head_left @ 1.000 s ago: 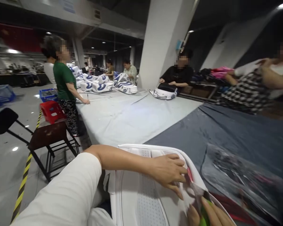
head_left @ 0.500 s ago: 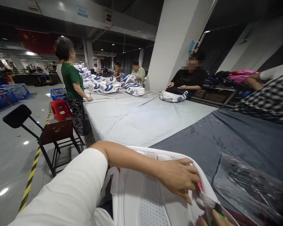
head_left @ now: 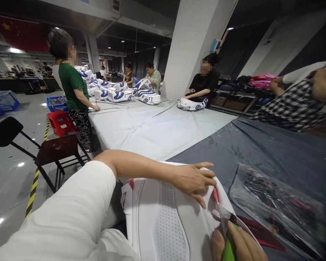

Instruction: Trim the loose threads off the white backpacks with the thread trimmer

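Observation:
A white backpack (head_left: 146,217) with a dotted padded panel lies at the table's near edge, in front of me. My left hand (head_left: 193,181) rests on its upper right part, fingers spread and pressing the white material close to the rim. My right hand (head_left: 241,243) is closed around a green-handled tool (head_left: 228,244) with a black part and a flat, shiny blade-like front; its exact kind is unclear. That front end touches the bag's right side, just below a small red piece (head_left: 216,195) beside my left fingertips. The bag's lower part runs out of view.
Clear plastic bags (head_left: 277,195) and a dark red flat piece (head_left: 263,233) lie right of the backpack on the grey cover. Several white-and-blue bags (head_left: 119,95) are piled at the far end. Co-workers stand or sit around the table; a chair (head_left: 57,148) stands left.
The view has shifted, so the surroundings sit further left and higher. My right hand and the green tool show more fully now. My left hand stays on the bag, fingers a little more spread.

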`<state>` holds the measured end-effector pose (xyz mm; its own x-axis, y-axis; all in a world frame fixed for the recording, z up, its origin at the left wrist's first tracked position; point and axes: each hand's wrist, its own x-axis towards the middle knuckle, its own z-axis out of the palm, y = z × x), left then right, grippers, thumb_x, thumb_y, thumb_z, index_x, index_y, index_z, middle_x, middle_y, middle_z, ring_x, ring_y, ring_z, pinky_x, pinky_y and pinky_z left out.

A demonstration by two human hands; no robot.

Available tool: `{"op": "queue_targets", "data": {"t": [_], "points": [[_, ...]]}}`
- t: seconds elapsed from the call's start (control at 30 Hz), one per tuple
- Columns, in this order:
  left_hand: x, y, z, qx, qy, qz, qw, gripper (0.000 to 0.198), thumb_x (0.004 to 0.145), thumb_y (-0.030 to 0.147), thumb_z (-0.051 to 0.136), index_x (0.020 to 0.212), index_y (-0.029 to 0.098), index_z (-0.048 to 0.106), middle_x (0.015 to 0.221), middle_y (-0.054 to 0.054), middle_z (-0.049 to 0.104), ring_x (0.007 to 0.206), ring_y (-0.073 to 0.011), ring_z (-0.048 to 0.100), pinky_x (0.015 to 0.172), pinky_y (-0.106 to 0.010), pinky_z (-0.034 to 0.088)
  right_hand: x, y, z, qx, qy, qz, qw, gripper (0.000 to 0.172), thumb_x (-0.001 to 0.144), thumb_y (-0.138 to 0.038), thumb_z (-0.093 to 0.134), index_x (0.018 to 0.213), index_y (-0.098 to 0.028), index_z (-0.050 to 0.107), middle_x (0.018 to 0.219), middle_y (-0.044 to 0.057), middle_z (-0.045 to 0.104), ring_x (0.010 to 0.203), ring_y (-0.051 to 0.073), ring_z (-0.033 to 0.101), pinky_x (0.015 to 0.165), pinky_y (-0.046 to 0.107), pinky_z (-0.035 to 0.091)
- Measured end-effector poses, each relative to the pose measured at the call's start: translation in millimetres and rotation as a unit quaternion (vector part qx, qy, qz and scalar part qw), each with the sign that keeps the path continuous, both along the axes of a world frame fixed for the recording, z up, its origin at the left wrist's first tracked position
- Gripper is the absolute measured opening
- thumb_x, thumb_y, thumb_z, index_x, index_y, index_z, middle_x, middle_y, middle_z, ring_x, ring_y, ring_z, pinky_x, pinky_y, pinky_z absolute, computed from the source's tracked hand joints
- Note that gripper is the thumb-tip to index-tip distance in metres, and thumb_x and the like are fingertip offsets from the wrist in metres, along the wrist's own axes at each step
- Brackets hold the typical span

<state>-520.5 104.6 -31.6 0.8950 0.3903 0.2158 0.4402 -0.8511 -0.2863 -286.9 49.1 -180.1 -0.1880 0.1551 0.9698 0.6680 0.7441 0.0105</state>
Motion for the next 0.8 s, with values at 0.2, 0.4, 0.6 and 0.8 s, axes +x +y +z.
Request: {"op": "queue_targets", "data": {"t": [0.2, 0.4, 0.6, 0.8], "points": [[-33.9, -10.1, 14.1, 0.013, -0.001, 0.116, 0.993, 0.032, 0.094, 0.049, 0.053, 0.090, 0.024, 0.071, 0.114, -0.006, 0.064, 0.130, -0.0248, 0.043, 0.122, -0.052, 0.010, -4.5, -13.6, 3.2, -0.027, 0.022, -0.006, 0.999, 0.046, 0.084, -0.018, 0.070, 0.129, -0.019, 0.060, 0.108, 0.013, 0.068, 0.099, 0.029, 0.067, 0.087, 0.043, 0.055], [-17.8, -42.4, -30.9, 0.006, -0.135, 0.094, 0.986, 0.025, 0.093, 0.040, 0.057, 0.111, 0.026, 0.066, 0.129, -0.007, 0.060, 0.131, -0.0246, 0.042, 0.118, -0.052, 0.011, -11.1, -16.2, 8.6, -0.102, 0.069, 0.005, 0.992, 0.040, 0.088, -0.018, 0.061, 0.128, -0.019, 0.056, 0.110, 0.012, 0.067, 0.103, 0.027, 0.065, 0.089, 0.046, 0.054], [14.2, -59.3, -70.3, -0.053, -0.196, 0.089, 0.975, 0.029, 0.089, 0.045, 0.063, 0.112, 0.027, 0.067, 0.132, -0.008, 0.058, 0.132, -0.0283, 0.040, 0.114, -0.056, 0.014, -12.5, -21.6, 9.9, -0.129, 0.108, 0.021, 0.985, 0.039, 0.089, -0.020, 0.059, 0.128, -0.020, 0.056, 0.110, 0.011, 0.067, 0.102, 0.027, 0.064, 0.090, 0.047, 0.054], [30.7, -52.6, -78.6, -0.089, -0.209, 0.120, 0.966, 0.020, 0.094, 0.031, 0.055, 0.082, 0.026, 0.071, 0.125, -0.003, 0.063, 0.132, -0.0269, 0.041, 0.114, -0.059, 0.014, -13.7, -21.7, 10.7, -0.135, 0.107, 0.007, 0.985, 0.036, 0.090, -0.020, 0.058, 0.126, -0.019, 0.057, 0.109, 0.011, 0.067, 0.101, 0.027, 0.064, 0.088, 0.048, 0.054]]}}
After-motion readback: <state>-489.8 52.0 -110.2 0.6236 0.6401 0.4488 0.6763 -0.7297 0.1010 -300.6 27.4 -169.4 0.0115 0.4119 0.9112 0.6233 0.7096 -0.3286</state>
